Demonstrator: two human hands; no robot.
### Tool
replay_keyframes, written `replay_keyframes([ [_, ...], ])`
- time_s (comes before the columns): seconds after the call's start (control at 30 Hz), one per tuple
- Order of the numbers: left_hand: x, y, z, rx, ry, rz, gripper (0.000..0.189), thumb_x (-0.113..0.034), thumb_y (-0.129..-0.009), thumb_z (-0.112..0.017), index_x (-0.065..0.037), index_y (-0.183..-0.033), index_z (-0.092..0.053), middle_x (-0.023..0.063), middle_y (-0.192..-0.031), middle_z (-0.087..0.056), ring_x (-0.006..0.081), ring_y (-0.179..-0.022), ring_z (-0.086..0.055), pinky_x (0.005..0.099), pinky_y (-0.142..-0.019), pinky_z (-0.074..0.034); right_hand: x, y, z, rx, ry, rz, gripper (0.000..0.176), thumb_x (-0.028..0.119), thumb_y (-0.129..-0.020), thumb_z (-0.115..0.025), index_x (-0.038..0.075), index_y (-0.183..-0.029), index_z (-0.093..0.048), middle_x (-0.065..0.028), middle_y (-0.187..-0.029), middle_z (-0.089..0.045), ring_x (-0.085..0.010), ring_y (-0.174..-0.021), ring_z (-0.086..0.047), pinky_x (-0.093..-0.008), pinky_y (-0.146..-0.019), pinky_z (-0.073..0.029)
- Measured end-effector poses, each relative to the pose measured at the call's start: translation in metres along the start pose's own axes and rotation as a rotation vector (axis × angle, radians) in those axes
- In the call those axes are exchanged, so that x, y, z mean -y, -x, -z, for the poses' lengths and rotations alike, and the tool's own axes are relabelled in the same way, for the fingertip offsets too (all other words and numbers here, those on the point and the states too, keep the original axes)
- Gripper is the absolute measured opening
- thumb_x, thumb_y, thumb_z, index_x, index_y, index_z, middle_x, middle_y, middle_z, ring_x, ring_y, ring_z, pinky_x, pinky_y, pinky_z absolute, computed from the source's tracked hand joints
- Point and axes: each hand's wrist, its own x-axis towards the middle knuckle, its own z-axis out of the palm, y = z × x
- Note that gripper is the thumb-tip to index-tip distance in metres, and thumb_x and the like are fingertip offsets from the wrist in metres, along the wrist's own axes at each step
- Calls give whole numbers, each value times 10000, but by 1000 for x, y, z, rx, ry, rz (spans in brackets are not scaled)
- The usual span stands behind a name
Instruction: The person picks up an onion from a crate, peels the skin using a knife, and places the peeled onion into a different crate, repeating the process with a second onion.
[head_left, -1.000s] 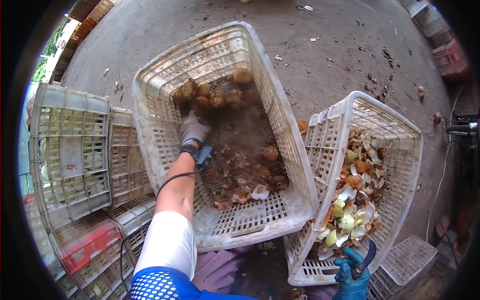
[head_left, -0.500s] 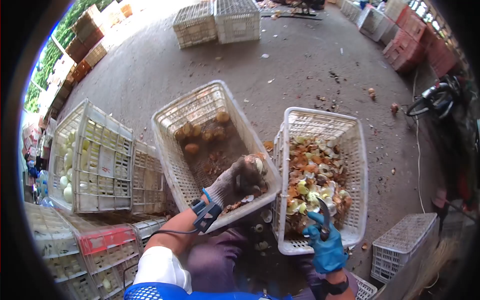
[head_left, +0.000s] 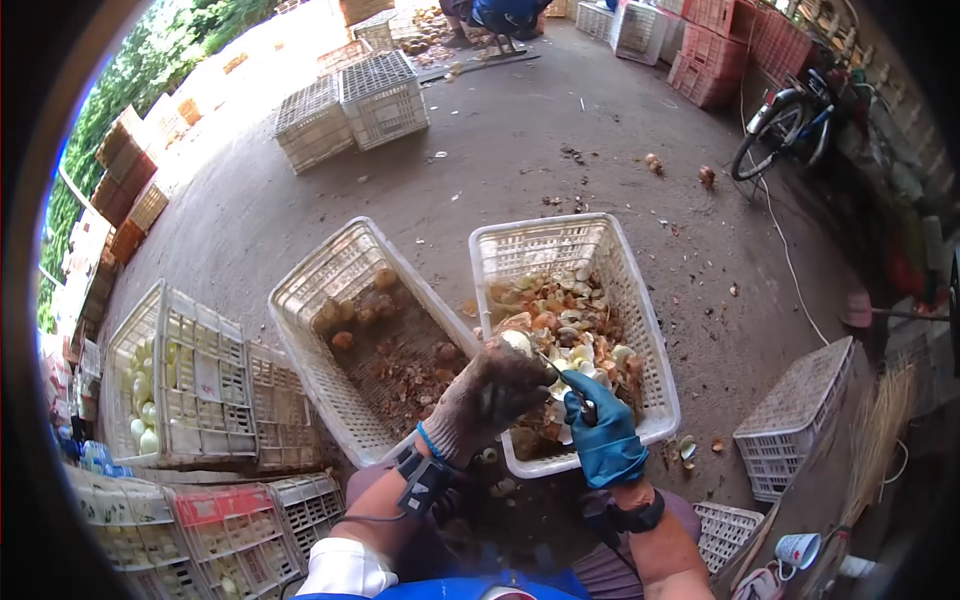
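Observation:
My left hand (head_left: 495, 392), in a soiled knit glove, is closed around an onion (head_left: 517, 342) whose pale flesh shows at the top. My right hand (head_left: 606, 437) wears a blue rubber glove and grips a small knife (head_left: 588, 411); its blade points at the onion, close to my left fingers. Both hands are over the near left part of a white crate (head_left: 655, 350) filled with onion skins (head_left: 570, 318). To its left, a second white crate (head_left: 400, 280) holds several unpeeled onions (head_left: 378, 306) at its far end and loose skins on its floor.
Crates of peeled onions (head_left: 146, 405) stand at my left, with more crates (head_left: 205, 535) below them. Ahead are two upturned crates (head_left: 383, 100). A bicycle (head_left: 785, 125) and a closed crate (head_left: 795, 420) are on the right. A person (head_left: 505, 18) is at the far back.
My left hand has moved right with the onion, from the left crate to the skins crate. The knife has come up to the onion. The view has shifted, showing the person and more bicycle.

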Motion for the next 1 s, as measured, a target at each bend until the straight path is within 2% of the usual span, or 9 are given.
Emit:
replay_keyframes([
  [0.07, 5, 0, 5, 22, 141, 104, 633, -477, -1060, -575, -59, -1518, -451, 227, -1465, -547, 377, -1289, -606, 448, -1049, -565, 1, 1, 4, -24, -1, 21, 298, 96, -991, -630, 45, -1278, -696, -238, -1110, -735, -414, -1038, -725, -442, -891, -575],
  [0.13, 10, -2, 19, 86, 666, 261, 701, -480, -1064, -564, -71, -1589, -344, 230, -1550, -469, 361, -1381, -528, 433, -1075, -550, -3, 1, 5, -23, 23, 66, 326, 69, -971, -624, 49, -1288, -693, -236, -1105, -735, -413, -1032, -725, -447, -888, -575],
  [0.2, 13, -5, 26, 32, 652, 241, 736, -477, -1066, -559, -75, -1623, -294, 227, -1603, -415, 345, -1450, -458, 425, -1089, -543, -4, -1, 6, -20, 47, 91, 364, 42, -943, -624, 55, -1300, -690, -236, -1103, -734, -413, -1028, -724, -451, -886, -576],
  [0.27, 13, -9, 2, -129, 95, 49, 729, -467, -1066, -562, -69, -1619, -303, 218, -1627, -387, 330, -1497, -395, 424, -1091, -545, -3, -2, 8, -13, 69, 94, 414, 14, -907, -630, 64, -1313, -687, -239, -1106, -731, -413, -1025, -722, -455, -885, -576],
  [0.47, 6, -6, -1, -34, 20, 9, 690, -450, -1055, -592, -52, -1576, -373, 169, -1510, -539, 355, -1349, -580, 531, -1082, -550, -7, -1, 7, -2, 92, 95, 541, -15, -811, -667, 88, -1342, -673, -227, -1067, -730, -419, -979, -717, -480, -852, -576],
  [0.57, 5, -3, 0, -74, -36, -58, 406, -402, -1016, -668, -48, -1212, -636, 180, -1275, -663, 325, -1166, -687, 473, -971, -606, -7, 1, 9, -7, 192, 83, 562, -5, -786, -686, 98, -1339, -672, -215, -1038, -731, -419, -947, -715, -501, -826, -572],
  [0.77, -12, -7, -40, -223, -194, -58, 577, -172, -1000, -669, -16, -1499, -423, 160, -1193, -665, 289, -1083, -705, 438, -924, -632, 3, 4, 9, -50, 290, -9, 432, -2, -875, -687, 88, -1297, -689, -211, -1056, -741, -400, -969, -728, -456, -834, -579],
  [0.87, -6, -11, -41, -272, -596, -258, 648, -30, -955, -662, -16, -1534, -371, 156, -1203, -660, 287, -1074, -706, 423, -929, -627, 3, 5, 8, 9, 287, 0, 425, 17, -882, -681, 95, -1299, -685, -210, -1039, -734, -406, -937, -723, -471, -810, -575],
  [1.0, -10, -6, -41, -347, -547, -130, 691, -107, -914, -727, -18, -1507, -382, 140, -1255, -644, 268, -1097, -709, 434, -950, -623, 4, 3, 9, -4, 409, 31, 442, 9, -861, -669, 92, -1296, -685, -208, -999, -725, -412, -897, -714, -488, -775, -565],
])
